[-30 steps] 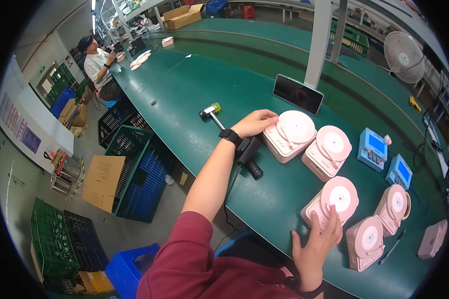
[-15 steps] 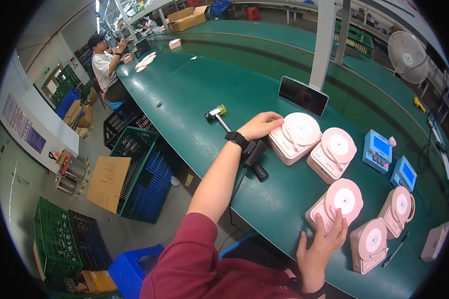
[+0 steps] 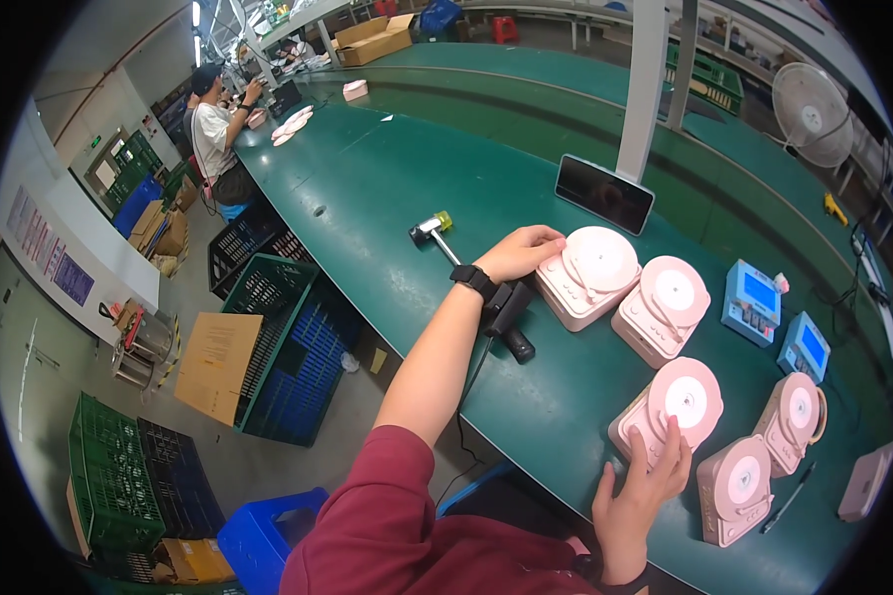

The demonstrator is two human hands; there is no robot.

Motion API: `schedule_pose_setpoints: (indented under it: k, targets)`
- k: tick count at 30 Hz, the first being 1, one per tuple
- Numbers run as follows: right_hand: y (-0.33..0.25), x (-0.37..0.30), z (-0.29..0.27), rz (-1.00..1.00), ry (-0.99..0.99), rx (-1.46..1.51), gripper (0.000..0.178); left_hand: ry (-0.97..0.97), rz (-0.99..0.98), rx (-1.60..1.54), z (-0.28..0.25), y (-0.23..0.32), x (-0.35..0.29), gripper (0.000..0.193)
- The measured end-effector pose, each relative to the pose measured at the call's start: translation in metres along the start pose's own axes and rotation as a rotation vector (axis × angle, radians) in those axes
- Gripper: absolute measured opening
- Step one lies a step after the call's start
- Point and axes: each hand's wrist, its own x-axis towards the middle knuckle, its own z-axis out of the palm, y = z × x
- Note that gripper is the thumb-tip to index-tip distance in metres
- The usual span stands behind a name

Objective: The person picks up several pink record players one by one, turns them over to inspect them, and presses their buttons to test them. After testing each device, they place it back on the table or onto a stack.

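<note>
Several pale pink record-player-shaped devices with white discs stand on the green workbench (image 3: pixel 367 198). My left hand (image 3: pixel 524 252) rests its bent fingers on the left edge of the farthest record player (image 3: pixel 599 264), without wrapping round it. Beside that one stands a second record player (image 3: pixel 665 302). My right hand (image 3: pixel 645 486), fingers spread, touches the front of the near record player (image 3: pixel 680 397) with its fingertips. Two more, a record player (image 3: pixel 736 486) and a handled record player (image 3: pixel 792 416), stand to its right. Under my left wrist lies a black handheld tool (image 3: pixel 506 317) with a cord.
A mallet (image 3: pixel 432 230) lies left of my left hand. A phone (image 3: pixel 605 193) leans by a white post (image 3: pixel 647 89). Two blue devices with screens (image 3: pixel 754 297) stand at the right, a pen (image 3: pixel 786 501) nearer. Crates (image 3: pixel 278 347) sit on the floor; a co-worker (image 3: pixel 213 129) works at the far left.
Both my hands keep their places on the record players. The far co-worker has shifted a little to the right and turned. The view has moved very slightly.
</note>
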Motion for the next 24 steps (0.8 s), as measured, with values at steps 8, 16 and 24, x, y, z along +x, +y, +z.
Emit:
schedule_pose_setpoints:
  k: [8, 16, 24]
  targets:
    - [-0.0006, 0.0000, 0.0004, -0.003, 0.015, -0.004, 0.058, 0.004, -0.002, -0.004, 0.0001, 0.0002, -0.0003, 0.043]
    - [-0.0006, 0.0004, -0.0006, -0.007, 0.016, -0.001, 0.058, 0.009, -0.004, 0.006, 0.0010, 0.0019, -0.0012, 0.043]
    - [-0.0017, 0.0016, -0.0005, -0.005, 0.017, 0.002, 0.057, 0.042, 0.027, -0.040, 0.0013, -0.0029, 0.0001, 0.041]
